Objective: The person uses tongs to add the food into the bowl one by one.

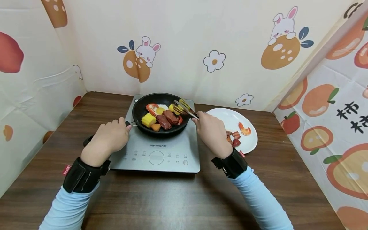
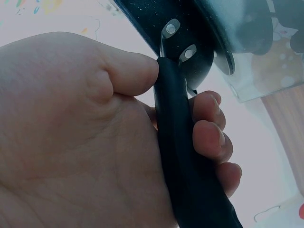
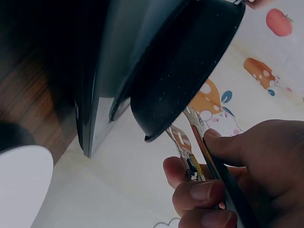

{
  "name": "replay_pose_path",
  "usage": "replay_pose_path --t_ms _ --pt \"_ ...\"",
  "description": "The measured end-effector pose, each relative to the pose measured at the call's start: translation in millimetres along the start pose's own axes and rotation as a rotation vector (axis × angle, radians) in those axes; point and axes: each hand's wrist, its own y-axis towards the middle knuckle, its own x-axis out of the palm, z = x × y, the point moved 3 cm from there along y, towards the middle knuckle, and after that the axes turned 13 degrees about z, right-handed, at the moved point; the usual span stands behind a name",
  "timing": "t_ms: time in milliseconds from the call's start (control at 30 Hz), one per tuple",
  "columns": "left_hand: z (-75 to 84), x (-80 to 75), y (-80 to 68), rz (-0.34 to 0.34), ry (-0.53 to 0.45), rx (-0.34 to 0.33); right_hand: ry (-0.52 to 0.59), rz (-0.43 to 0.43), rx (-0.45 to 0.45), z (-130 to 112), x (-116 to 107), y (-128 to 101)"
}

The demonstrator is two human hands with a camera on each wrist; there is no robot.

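From the head camera, the left hand (image 1: pixel 107 140) steadies the pan (image 1: pixel 161 115) on the cooker (image 1: pixel 161 153) while the right hand (image 1: pixel 212 134) reaches tongs (image 1: pixel 184 108) over the food.

Left wrist: fingers (image 2: pixel 209 128) wrap the handle (image 2: pixel 185 156).

Right wrist: fingers (image 3: pixel 199 190) pinch the tongs (image 3: pixel 190 152) beside the pan's rim.
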Motion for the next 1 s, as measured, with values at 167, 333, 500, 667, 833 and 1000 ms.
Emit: replay_pose_path --t_ms 167,333,500,667,833,1000 --pt "1.1 0.4 1.5 0.001 0.003 0.006 -0.017 -0.009 0.004 -3 5 1" --pt "0.9 0.0 2.0 -0.004 0.004 0.000 -0.025 0.018 -0.014 -5 6 -1" --pt "0.3 -0.1 1.4 -0.015 0.006 -0.004 -0.016 0.037 -0.039 -8 8 -1" --pt "-0.5 -0.5 0.7 -0.015 0.005 -0.003 -0.011 0.040 -0.031 -9 11 2" --pt "0.1 0.5 0.7 -0.014 0.000 -0.004 -0.024 0.017 -0.015 -9 12 2" --pt "0.5 -0.8 1.1 -0.012 0.002 -0.001 -0.036 0.021 -0.014 -8 13 -1"
